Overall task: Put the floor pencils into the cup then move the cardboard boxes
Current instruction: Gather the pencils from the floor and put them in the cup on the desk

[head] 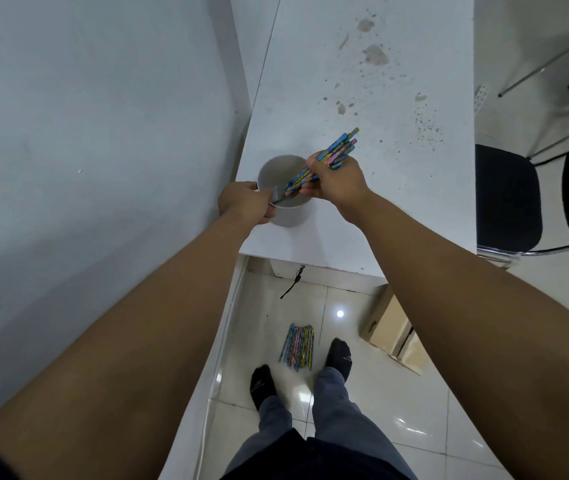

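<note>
A grey cup (290, 214) stands near the front left corner of the white table (362, 109). My left hand (246, 204) grips the cup's left rim. My right hand (336, 183) holds a bunch of colourful pencils (328, 157), tilted, with their lower tips inside the cup's mouth. Several more colourful pencils (297, 347) lie in a pile on the tiled floor between my feet. A cardboard box (395, 332) rests on the floor under the table's right side, partly hidden by my right forearm.
A white wall (85, 133) runs close along the left. A black chair (508, 199) stands right of the table, another chair's metal legs (546, 64) farther back. A black cord (293, 282) hangs under the table edge. My socked feet (264, 384) stand on the glossy tiles.
</note>
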`<action>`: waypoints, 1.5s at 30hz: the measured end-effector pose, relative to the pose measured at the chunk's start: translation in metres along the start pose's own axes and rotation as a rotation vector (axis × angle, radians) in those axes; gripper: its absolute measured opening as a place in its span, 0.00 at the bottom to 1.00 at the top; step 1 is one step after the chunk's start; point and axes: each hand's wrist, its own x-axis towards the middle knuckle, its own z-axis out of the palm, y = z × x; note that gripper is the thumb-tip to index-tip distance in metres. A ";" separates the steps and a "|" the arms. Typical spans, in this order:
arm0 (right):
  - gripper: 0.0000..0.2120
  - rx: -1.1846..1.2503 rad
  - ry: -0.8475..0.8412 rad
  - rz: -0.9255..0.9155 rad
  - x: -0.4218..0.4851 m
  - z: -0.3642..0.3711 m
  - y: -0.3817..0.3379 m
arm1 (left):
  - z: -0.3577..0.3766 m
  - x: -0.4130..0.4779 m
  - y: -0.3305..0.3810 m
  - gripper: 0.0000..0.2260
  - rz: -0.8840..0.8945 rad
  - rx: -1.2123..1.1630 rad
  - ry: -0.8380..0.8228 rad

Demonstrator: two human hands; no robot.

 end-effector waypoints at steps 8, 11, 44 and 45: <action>0.13 -0.316 -0.146 -0.012 -0.012 0.015 0.018 | -0.005 -0.015 -0.021 0.24 0.003 0.048 -0.017; 0.13 -0.352 -0.148 -0.022 -0.012 0.020 0.025 | -0.005 -0.015 -0.024 0.24 0.017 0.041 -0.019; 0.16 -0.726 0.128 -0.437 -0.068 0.006 0.018 | -0.036 -0.060 -0.052 0.13 0.286 0.157 0.034; 0.14 -0.720 0.144 -0.445 -0.076 0.006 0.021 | -0.037 -0.065 -0.055 0.12 0.320 0.172 0.037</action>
